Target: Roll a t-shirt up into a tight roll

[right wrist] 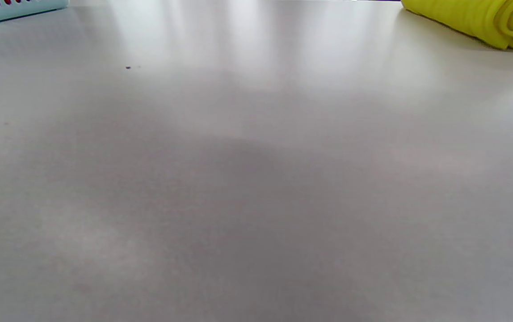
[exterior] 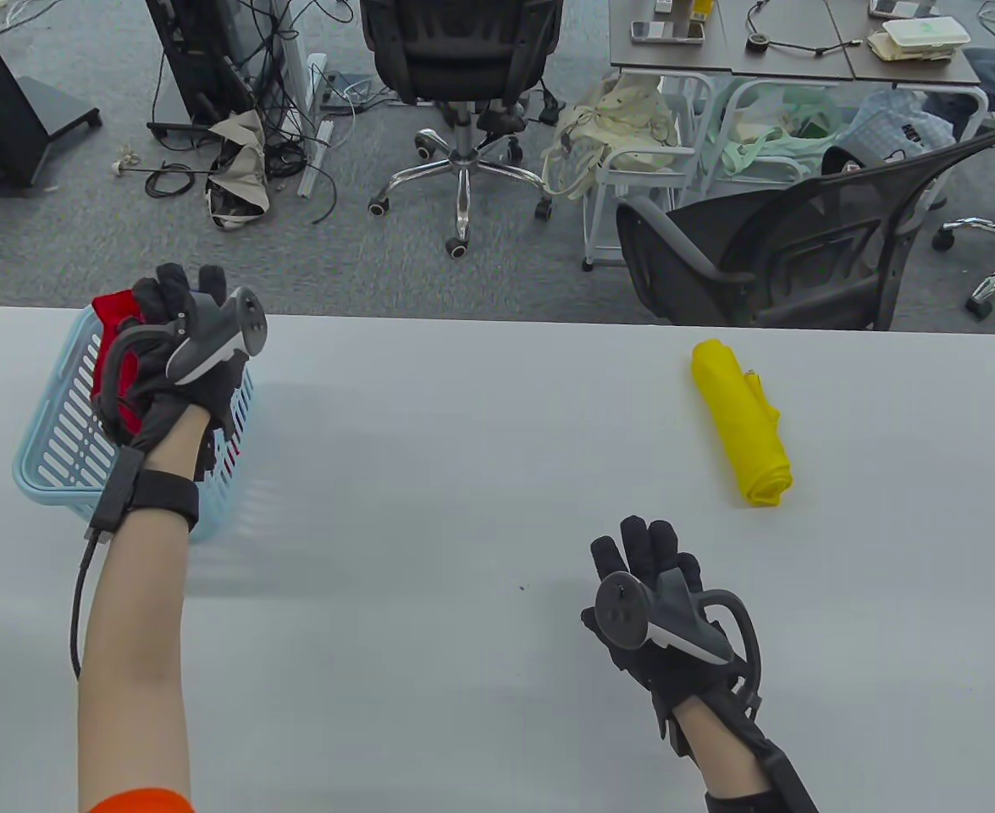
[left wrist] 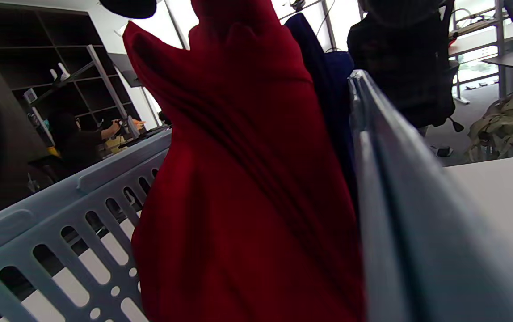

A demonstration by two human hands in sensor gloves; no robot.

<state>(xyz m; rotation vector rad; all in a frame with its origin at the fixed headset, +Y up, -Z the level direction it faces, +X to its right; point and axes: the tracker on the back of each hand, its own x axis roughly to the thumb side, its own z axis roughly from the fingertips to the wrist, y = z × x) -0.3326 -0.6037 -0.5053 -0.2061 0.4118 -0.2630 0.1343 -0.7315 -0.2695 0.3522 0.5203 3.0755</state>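
This is an office used as a recording workspace. Beyond the pale tabletop (exterior: 463, 474) lies grey carpet (exterior: 82, 246); a black swivel chair (exterior: 461, 51) on a chrome base stands at twelve o'clock, and a mesh chair (exterior: 810, 246) at two o'clock. Desks (exterior: 768, 51) with phones and cables fill the upper right, and tangled cables (exterior: 243, 102) sit around equipment stands at eleven o'clock. Dark shelving (left wrist: 37, 67) shows in the left wrist view.

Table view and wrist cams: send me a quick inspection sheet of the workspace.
Surface: grey table, a few small specks.
Job's things: red t-shirt lifted from blue basket; yellow t-shirt already rolled.
Clutter: a dark blue garment in the basket.
Grippers: left hand grips the red t-shirt; right hand above the bare table, holding nothing.
Cables: glove lead at left wrist.
Surroundings: office chairs, floor cables, desks.
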